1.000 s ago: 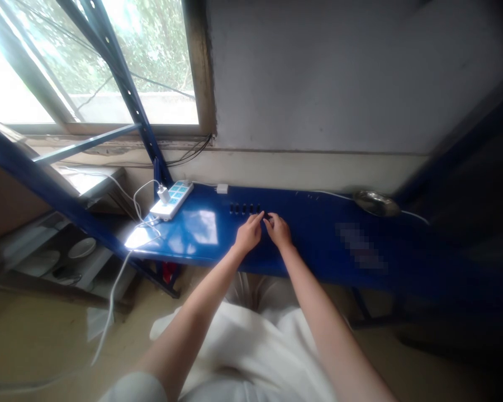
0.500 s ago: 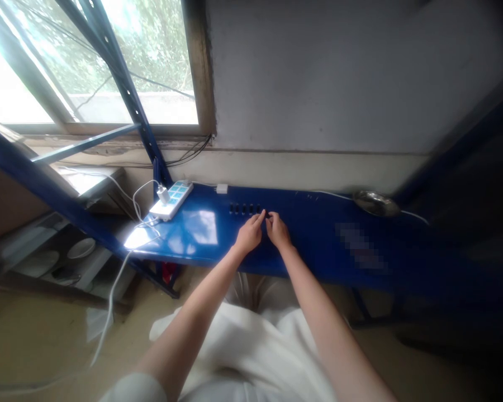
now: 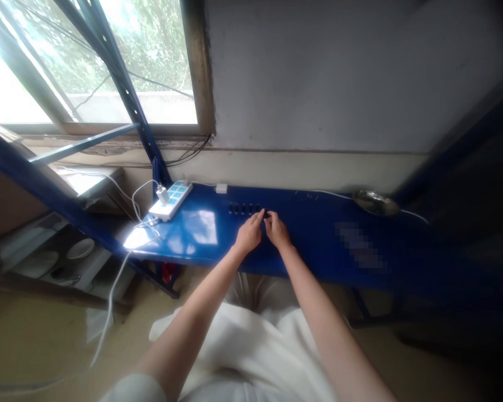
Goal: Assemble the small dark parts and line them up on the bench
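Note:
Several small black pieces (image 3: 243, 209) stand in a short row on the blue table (image 3: 310, 223); their exact kind is too small to make out. At the right end of this row, my left hand (image 3: 249, 233) and my right hand (image 3: 277, 230) come together at the fingertips. Between them is one more small black piece (image 3: 265, 213), partly covered by the fingers. My left fingers point forward against its left side, while my right thumb and forefinger close on it from the right.
A white power strip (image 3: 171, 201) with a plugged-in charger lies at the table's left end. Behind the row sits a white adapter (image 3: 221, 188). A shiny metal bowl (image 3: 376, 202) rests at the back right, with tiny bits (image 3: 312, 196) left of it. Blue rack posts (image 3: 128, 95) rise at the left.
My fingertips have shifted slightly around the small black piece, and more of it shows between them. The row and the other things on the table stay in place.

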`<state>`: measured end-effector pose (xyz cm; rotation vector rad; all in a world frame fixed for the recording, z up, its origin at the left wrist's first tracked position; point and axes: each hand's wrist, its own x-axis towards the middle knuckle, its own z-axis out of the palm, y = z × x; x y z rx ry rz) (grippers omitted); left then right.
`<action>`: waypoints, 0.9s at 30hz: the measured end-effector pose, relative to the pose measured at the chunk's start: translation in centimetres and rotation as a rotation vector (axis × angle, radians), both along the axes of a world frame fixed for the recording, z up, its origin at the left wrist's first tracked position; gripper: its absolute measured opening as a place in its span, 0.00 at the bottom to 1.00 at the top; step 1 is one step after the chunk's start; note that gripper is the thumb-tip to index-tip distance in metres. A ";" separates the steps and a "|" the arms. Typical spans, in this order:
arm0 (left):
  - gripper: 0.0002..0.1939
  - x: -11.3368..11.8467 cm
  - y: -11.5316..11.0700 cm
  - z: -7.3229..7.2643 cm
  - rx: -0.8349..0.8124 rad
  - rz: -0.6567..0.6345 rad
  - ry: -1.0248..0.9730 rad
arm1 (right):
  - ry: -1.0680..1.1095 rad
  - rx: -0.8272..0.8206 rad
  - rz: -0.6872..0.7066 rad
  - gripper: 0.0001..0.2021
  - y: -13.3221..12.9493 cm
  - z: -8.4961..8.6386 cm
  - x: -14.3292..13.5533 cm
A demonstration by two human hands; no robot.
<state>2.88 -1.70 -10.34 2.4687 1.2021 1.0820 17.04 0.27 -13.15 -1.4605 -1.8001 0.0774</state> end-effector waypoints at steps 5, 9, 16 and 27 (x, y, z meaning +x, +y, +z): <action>0.30 0.1 0.1 -0.2 0.004 0.029 0.075 | 0.004 -0.015 -0.001 0.16 0.0 0.0 0.0; 0.28 0.2 0.1 -0.3 0.026 0.042 0.070 | -0.007 -0.026 0.004 0.15 -0.1 0.2 0.0; 0.31 0.1 -0.1 0.0 0.042 -0.002 0.002 | -0.032 -0.011 -0.016 0.15 -0.1 0.2 -0.2; 0.31 0.1 -0.2 0.1 0.015 0.015 -0.002 | -0.046 -0.025 0.001 0.16 -0.2 0.3 -0.1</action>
